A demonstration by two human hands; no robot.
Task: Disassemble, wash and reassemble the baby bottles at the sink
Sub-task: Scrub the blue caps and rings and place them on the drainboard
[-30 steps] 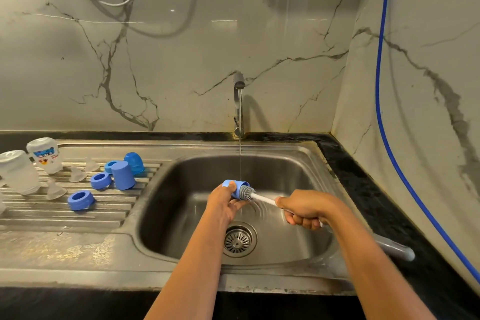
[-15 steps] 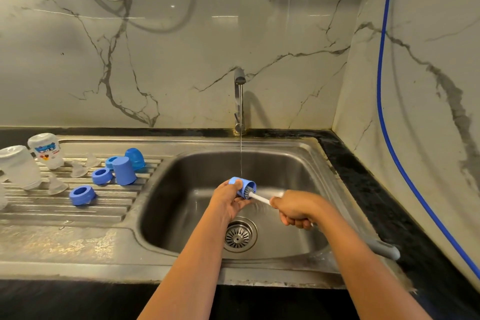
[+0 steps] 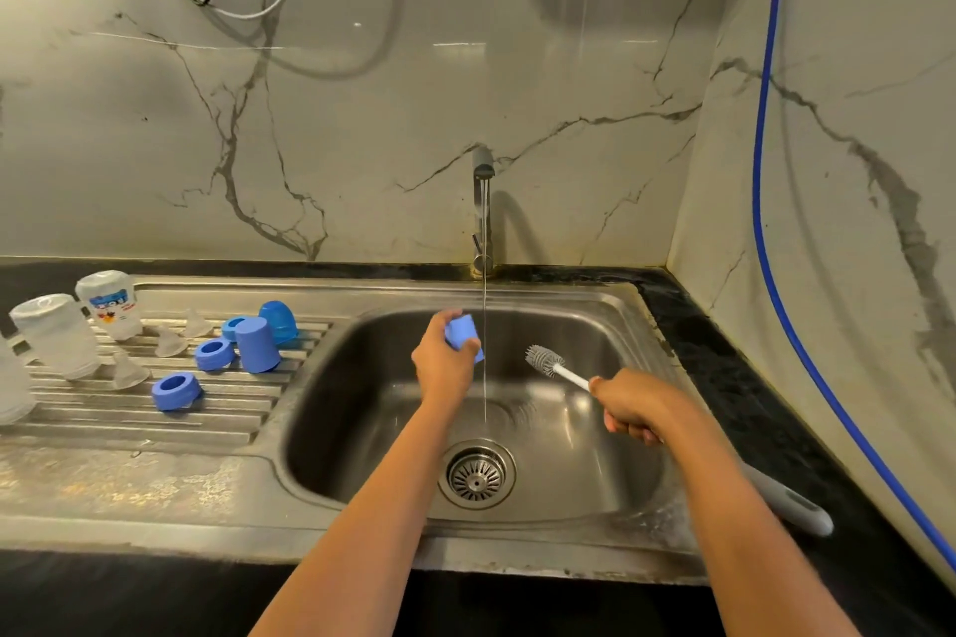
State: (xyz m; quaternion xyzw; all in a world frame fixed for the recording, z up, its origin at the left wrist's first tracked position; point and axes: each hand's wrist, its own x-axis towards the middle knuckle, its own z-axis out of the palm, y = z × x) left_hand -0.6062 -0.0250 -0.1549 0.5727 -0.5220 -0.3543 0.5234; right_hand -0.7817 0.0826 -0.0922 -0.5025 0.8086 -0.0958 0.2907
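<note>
My left hand (image 3: pixel 443 363) grips a blue bottle cap (image 3: pixel 463 335) over the sink basin (image 3: pixel 610 321), just left of the thin water stream from the tap (image 3: pixel 482 207). My right hand (image 3: pixel 632 406) holds the white handle of a small grey bottle brush (image 3: pixel 544 358), its bristle head free in the air to the right of the stream. On the drainboard (image 3: pixel 103 424) at the left stand upturned clear bottles (image 3: pixel 57 334), one with a printed label (image 3: pixel 109 304), clear nipples (image 3: pixel 168 342), blue collar rings (image 3: pixel 176 392) and blue caps (image 3: pixel 257 345).
A larger grey-handled brush (image 3: pixel 791 504) lies on the sink's right rim. A blue hose (image 3: pixel 765 202) runs down the right wall. Cables hang at the top left of the marble backsplash. The drain strainer (image 3: pixel 476 475) sits mid-basin. Black counter surrounds the sink.
The brush head has come out of the blue cap and moved right. My left hand has lifted the cap up and to the left of the water stream.
</note>
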